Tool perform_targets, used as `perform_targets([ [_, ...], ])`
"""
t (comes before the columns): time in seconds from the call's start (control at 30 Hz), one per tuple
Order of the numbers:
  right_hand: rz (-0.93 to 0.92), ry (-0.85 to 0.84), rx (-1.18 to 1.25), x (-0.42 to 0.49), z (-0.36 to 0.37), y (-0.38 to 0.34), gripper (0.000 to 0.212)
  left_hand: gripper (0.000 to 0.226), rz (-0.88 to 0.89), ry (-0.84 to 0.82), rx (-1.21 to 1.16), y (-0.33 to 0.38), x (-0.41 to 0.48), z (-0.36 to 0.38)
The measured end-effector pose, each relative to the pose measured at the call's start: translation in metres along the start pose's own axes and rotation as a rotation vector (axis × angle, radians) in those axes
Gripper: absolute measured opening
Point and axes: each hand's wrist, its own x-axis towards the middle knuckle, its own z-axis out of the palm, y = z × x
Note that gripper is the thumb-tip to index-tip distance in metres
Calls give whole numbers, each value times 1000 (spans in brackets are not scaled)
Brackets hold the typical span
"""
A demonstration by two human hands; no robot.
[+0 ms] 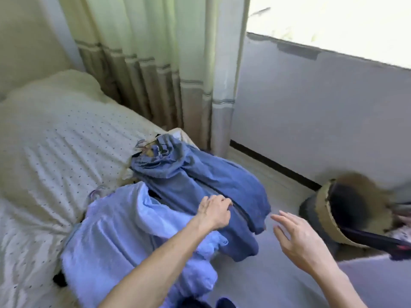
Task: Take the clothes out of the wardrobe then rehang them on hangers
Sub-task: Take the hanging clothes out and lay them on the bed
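Gripping dark blue garment (200, 174), left hand (214, 211) curled; right hand (298, 236) spread, empty; risk: one-handed tug drags overhanging cloth off bed (55, 141).

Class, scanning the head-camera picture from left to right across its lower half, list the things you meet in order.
dotted bed sheet → light blue garment → left hand → right hand → woven basket

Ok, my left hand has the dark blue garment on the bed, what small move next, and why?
Probably bring the right hand across to take the drooping end of the dark blue garment. The left hand grips its edge, the right hand is open and empty beside it, and that end hangs off the bed, so both hands could lift it.
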Motion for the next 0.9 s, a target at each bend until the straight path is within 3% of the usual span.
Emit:
perform_targets([
  [0.13,213,201,52,-78,-49,77,35,38,251,76,80,114,22,-17],
  [0.4,669,641,86,-232,-116,169,32,39,859,57,231,345,30,-26],
  [0.67,1144,895,1,-352,-138,187,32,43,1406,-4,239,540,-11,-4],
  [0.9,1456,1002,-75,-410,-144,167,36,42,1761,-70,213,643,-66,12],
])
